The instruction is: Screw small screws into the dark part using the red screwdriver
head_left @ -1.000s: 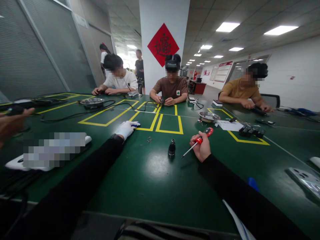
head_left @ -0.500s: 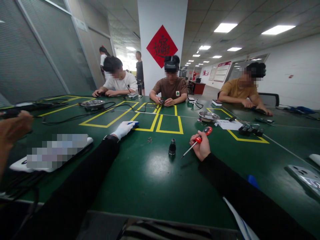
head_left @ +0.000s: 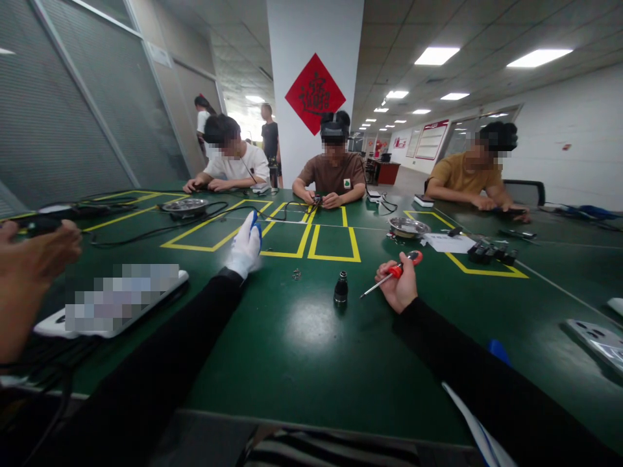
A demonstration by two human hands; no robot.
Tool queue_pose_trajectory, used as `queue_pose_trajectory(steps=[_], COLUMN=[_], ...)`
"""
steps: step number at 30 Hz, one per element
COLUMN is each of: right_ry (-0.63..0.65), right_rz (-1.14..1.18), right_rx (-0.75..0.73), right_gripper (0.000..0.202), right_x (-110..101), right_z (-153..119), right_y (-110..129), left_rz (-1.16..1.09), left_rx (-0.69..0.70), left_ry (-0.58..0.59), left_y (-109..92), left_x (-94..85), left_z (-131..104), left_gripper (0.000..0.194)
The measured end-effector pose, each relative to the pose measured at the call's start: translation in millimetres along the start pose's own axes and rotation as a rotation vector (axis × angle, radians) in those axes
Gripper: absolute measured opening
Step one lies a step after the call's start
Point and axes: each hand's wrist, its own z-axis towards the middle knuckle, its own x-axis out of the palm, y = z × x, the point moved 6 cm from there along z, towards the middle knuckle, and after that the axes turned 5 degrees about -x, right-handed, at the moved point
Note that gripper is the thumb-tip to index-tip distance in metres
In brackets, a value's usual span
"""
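Note:
My left hand [head_left: 244, 250], in a white glove with blue fingertips, is raised a little over the table with its fingers stretched out and nothing visible in them. My bare right hand [head_left: 400, 285] grips a screwdriver [head_left: 411, 258] by its red handle; the metal shaft slants down to the left. Left of the screwdriver's tip, a black cylindrical part [head_left: 341, 288] with a narrower top stands upright on the green table [head_left: 292, 370]. Between that part and my gloved hand lies a small pile of metal bits [head_left: 296, 274], perhaps screws.
A metal bowl [head_left: 409, 227], a white paper [head_left: 450, 242] and several black parts [head_left: 491, 251] sit to the right. A white device [head_left: 170, 282] and another person's hands [head_left: 41, 253] are at left. Cables run past a second bowl [head_left: 185, 206]. Several people sit opposite.
My left hand has lifted from the table and turned its fingers upward. My right hand keeps the screwdriver in nearly the same place. The whole view has shifted slightly.

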Motion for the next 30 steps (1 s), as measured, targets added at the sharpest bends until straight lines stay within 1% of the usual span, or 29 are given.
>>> queue_pose_trajectory(steps=[2,4,5,7,9,13,14,16,18,21,23,25,27,30], right_ry=[-0.032,-0.092,-0.122,-0.152,-0.137,-0.074,-0.056,0.0,0.071,0.166,0.207,0.235,0.242,0.235], right_rz=[0.032,0.06,0.073,0.073,0.04,-0.042,-0.057,-0.093,-0.132,-0.165,-0.174,-0.196,-0.22,-0.243], right_rx=[0.005,-0.023,-0.048,-0.09,-0.107,-0.086,-0.068,-0.012,0.053,0.125,0.119,0.073,0.028,0.015], right_gripper=[0.048,0.049,0.048,0.043,0.036,0.018,0.018,0.025,0.027,0.026,0.028,0.027,0.026,0.023], right_x=[-6.0,-13.0,-15.7,-16.8,-12.2,1.7,4.8,10.6,15.5,19.8,21.5,22.8,23.5,23.9], right_z=[2.6,4.7,5.2,4.8,2.9,-4.0,-5.9,-9.1,-11.5,-13.6,-14.6,-15.7,-17.2,-19.0], right_y=[0.2,1.7,2.7,3.8,2.8,-2.6,-4.2,-7.6,-10.7,-13.8,-13.6,-11.9,-10.7,-11.6], left_rz=[0.036,0.091,0.121,0.176,0.237,0.318,0.33,0.348,0.357,0.353,0.343,0.336,0.342,0.354], left_rx=[0.073,0.183,0.211,0.19,0.144,0.104,0.105,0.111,0.119,0.127,0.139,0.154,0.16,0.165], left_ry=[-0.053,0.004,0.046,0.068,0.102,0.213,0.241,0.286,0.314,0.341,0.371,0.399,0.41,0.411], left_y=[-15.5,-30.7,-35.1,-35.7,-30.4,-18.6,-17.1,-16.0,-17.0,-19.8,-22.0,-24.1,-25.3,-26.2], left_x=[5.0,20.6,29.0,39.1,44.8,51.1,52.8,56.4,59.2,60.7,61.2,61.5,61.3,60.6], left_z=[-14.6,-32.1,-40.3,-52.0,-57.7,-57.6,-56.8,-55.6,-55.4,-56.5,-58.2,-59.8,-60.6,-60.6], left_gripper=[0.058,0.057,0.054,0.053,0.056,0.073,0.077,0.082,0.082,0.084,0.085,0.084,0.081,0.075])
